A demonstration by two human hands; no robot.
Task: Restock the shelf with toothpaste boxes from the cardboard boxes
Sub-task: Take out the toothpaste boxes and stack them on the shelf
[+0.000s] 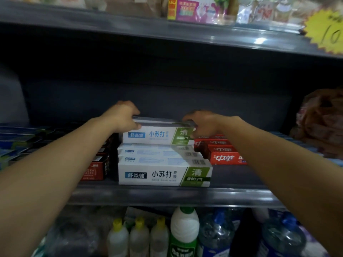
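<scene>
Looks like a small shop: grey shelves (167, 193) stocked with toothpaste boxes (163, 175), cleaner bottles (183, 232) below, and a yellow starburst price tag (328, 32) up top.

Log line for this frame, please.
step: placing | left hand, right hand: both ends of top white toothpaste box | shelf: stack beneath

The yellow price tag (328, 30) is cut by the right edge; top-shelf packets (194, 10) are blurred.

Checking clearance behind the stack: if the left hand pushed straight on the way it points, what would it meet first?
Probably the shelf's dark back panel; the space behind the left hand looks empty, though depth is unclear.
</scene>
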